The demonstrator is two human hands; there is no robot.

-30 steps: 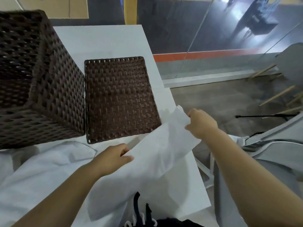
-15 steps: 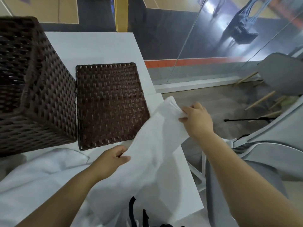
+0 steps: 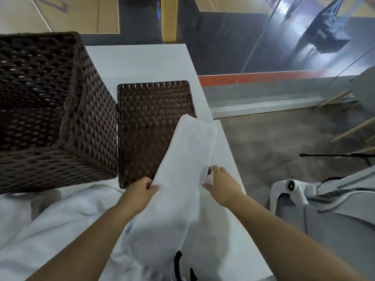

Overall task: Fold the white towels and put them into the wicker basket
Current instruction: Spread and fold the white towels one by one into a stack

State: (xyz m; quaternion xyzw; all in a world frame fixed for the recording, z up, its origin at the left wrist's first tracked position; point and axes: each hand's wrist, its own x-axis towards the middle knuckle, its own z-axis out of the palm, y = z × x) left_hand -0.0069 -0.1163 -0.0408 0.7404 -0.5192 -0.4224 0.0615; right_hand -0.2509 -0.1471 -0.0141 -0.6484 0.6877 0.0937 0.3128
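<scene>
The white towel (image 3: 182, 179) is pinched along its 9 o'clock edge by the left hand (image 3: 140, 191) and gripped at 3 o'clock by the right hand (image 3: 221, 185); its far end overlaps the wicker lid (image 3: 150, 122) lying flat.

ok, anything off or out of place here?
Mostly tidy. The flat wicker panel, perhaps the lid, lies on the white table beside the wicker basket. The far end of the white towel, held by the left hand and right hand, drapes over it.
</scene>
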